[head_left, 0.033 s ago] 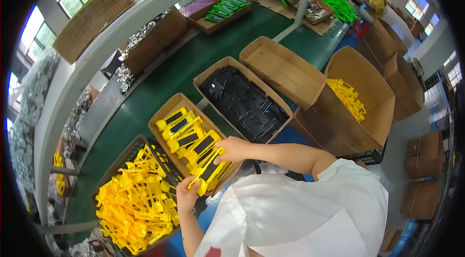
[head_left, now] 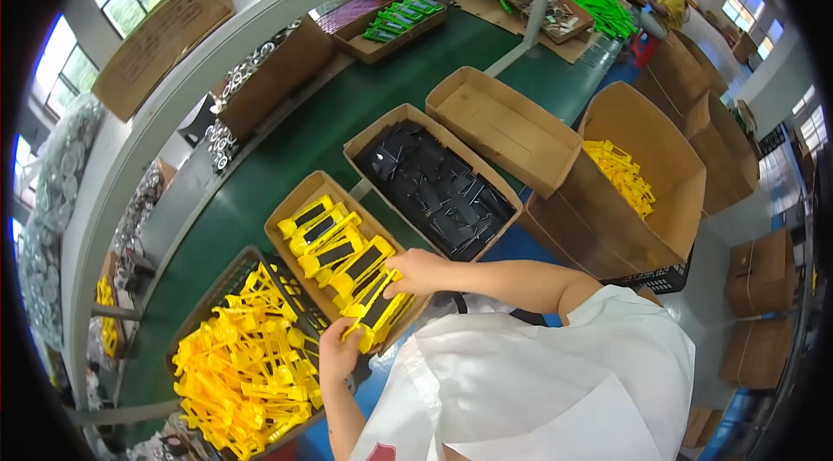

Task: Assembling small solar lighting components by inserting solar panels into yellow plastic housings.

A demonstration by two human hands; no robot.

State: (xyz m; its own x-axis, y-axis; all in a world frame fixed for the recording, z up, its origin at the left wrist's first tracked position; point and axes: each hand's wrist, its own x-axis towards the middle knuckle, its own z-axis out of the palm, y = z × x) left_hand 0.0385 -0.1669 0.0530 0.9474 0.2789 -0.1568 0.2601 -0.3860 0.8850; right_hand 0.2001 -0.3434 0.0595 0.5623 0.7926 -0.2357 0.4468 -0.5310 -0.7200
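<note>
My left hand (head_left: 340, 350) pinches the near end of a yellow plastic part (head_left: 377, 312) with a black panel set in it. My right hand (head_left: 418, 272) grips the same part near its far end. The part is tilted over the near end of a shallow cardboard box (head_left: 364, 213). Inside that box, several similar yellow parts with black panels lie in a row. To the left, a black crate (head_left: 295, 287) is heaped with yellow plastic parts (head_left: 247, 365). Beyond my right hand, another cardboard box holds loose black panels (head_left: 434, 187).
An open cardboard tray (head_left: 503, 127) and a deep carton (head_left: 646, 131) with yellow pieces stand to the right. A grey metal frame (head_left: 139, 148) arches over the green tabletop (head_left: 317, 127). Green parts (head_left: 590, 1) lie at the far end, where a person in yellow sits.
</note>
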